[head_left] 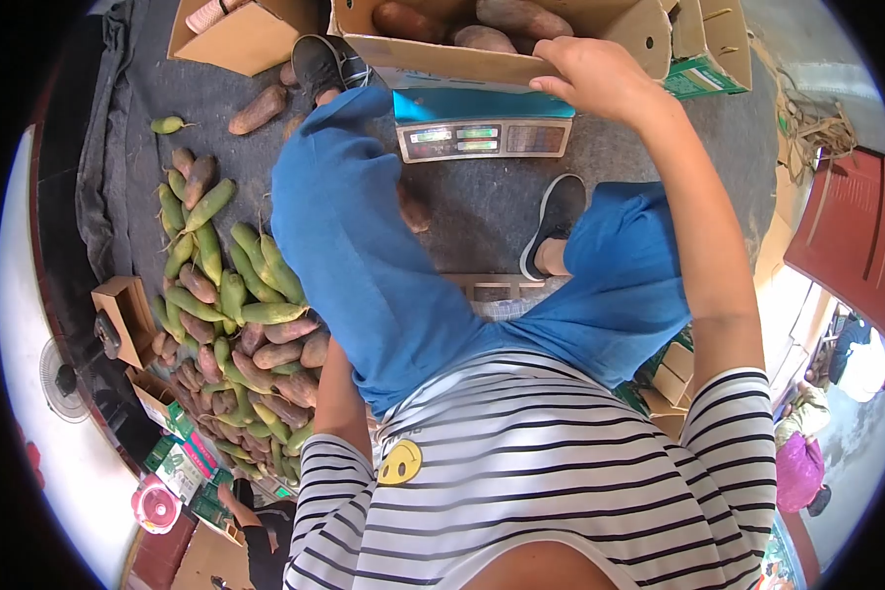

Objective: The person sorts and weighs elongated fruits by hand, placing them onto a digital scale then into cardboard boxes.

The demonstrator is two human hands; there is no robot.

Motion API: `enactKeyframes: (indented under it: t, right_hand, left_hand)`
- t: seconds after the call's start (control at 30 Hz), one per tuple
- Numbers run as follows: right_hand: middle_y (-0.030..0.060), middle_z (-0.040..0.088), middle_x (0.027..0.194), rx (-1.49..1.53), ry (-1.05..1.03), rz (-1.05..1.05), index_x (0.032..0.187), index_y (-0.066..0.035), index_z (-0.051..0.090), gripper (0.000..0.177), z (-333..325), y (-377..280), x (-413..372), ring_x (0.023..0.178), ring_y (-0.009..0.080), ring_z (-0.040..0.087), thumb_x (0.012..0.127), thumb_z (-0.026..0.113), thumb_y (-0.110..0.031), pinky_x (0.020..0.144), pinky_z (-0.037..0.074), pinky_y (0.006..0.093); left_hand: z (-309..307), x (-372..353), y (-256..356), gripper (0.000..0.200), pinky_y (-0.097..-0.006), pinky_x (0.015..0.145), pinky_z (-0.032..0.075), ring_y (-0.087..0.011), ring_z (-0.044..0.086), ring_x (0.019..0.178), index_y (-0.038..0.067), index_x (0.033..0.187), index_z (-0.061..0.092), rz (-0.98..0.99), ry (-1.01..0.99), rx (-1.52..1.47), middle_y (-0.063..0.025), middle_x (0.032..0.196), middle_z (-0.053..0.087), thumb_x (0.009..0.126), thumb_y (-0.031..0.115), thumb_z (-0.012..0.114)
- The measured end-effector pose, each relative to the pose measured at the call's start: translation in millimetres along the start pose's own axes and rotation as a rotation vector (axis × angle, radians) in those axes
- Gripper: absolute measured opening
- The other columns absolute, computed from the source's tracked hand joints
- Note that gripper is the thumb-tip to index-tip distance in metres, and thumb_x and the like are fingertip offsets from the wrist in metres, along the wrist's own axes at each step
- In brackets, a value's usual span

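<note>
My right hand (592, 79) is at the near rim of a cardboard box (413, 59), its fingers closed over the edge. Several reddish-brown root vegetables (484, 39) lie inside that box. Under the box is a digital scale (482, 139) with a blue top and lit displays. My left hand is hidden behind my left leg; only the forearm shows. Beside that leg spreads a large heap of green and reddish-brown vegetables (231, 295).
An open carton (256, 39) stands at the top left, with loose vegetables (258, 110) near it. Another carton (713, 49) is beyond the box on the right. Another person's hand (236, 506) and dark sleeve appear at the lower left. A fan (64, 379) is far left.
</note>
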State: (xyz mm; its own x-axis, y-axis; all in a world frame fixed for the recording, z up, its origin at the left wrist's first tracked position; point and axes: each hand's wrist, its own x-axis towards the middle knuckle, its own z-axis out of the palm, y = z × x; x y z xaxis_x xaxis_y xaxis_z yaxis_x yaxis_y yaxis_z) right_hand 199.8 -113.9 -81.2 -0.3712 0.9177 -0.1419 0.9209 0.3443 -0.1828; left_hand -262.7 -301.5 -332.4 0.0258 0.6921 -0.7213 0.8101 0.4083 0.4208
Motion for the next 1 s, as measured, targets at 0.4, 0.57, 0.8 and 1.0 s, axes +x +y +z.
enactKeyframes:
  t: [0.4,0.57,0.8,1.0]
  right_hand:
    - [0.0167,0.062,0.087,0.053,0.045,-0.042,0.093,-0.005,0.054,0.017,7,1,6,0.085,0.0379,0.058,0.089,0.054,-0.021,0.071,0.045,0.0467]
    - [0.0162,0.062,0.088,0.031,-0.032,-0.02,0.095,-0.004,0.055,0.019,-2,-4,9,0.09,0.0361,0.058,0.088,0.054,-0.021,0.074,0.046,0.0459]
    - [0.0186,0.061,0.089,0.109,-0.03,-0.016,0.095,-0.003,0.055,0.017,-7,-8,13,0.087,0.0393,0.056,0.088,0.055,-0.019,0.072,0.045,0.0468]
    - [0.0179,0.06,0.09,0.12,-0.058,-0.015,0.096,-0.004,0.056,0.016,-6,-8,16,0.088,0.0385,0.057,0.088,0.055,-0.018,0.073,0.044,0.0455]
  left_hand:
    - [17,15,-6,0.044,-0.032,0.082,0.048,-0.023,0.062,0.094,-0.007,0.109,0.056,0.011,-0.089,0.005,-0.0172,0.101,0.064,0.085,0.029,0.066]
    - [23,25,-13,0.045,-0.0322,0.082,0.048,-0.0234,0.062,0.093,-0.007,0.109,0.056,0.029,-0.079,-0.052,-0.0175,0.1,0.064,0.084,0.029,0.066]
    - [9,45,-21,0.047,-0.0328,0.08,0.049,-0.0249,0.063,0.091,-0.007,0.107,0.057,-0.004,0.301,-0.319,-0.0186,0.098,0.065,0.082,0.031,0.068]
    - [-9,76,-24,0.044,-0.0371,0.061,0.048,-0.0213,0.061,0.072,0.002,0.096,0.061,-0.514,0.345,-1.015,-0.0078,0.084,0.061,0.079,0.041,0.071]
